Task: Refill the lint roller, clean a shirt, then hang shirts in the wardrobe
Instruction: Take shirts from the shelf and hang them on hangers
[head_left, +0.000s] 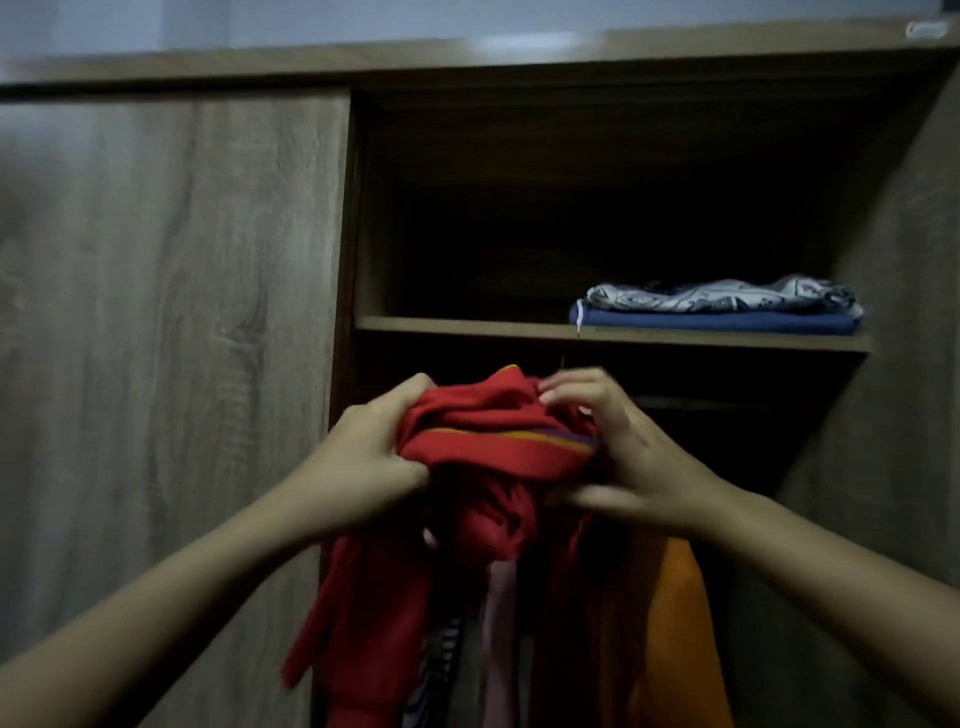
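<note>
A red shirt with a yellow and purple stripe is bunched up in front of the open wooden wardrobe, just below its shelf. My left hand grips the shirt's left side with curled fingers. My right hand holds the right side, fingertips pinching the cloth at the top. The rest of the shirt hangs down between my forearms. No hanger or lint roller is visible.
A shelf carries a folded blue cloth with a patterned white one on top. Below hang an orange garment, a pale pink one and a striped one. The wardrobe's left door is shut; the open door stands at the right.
</note>
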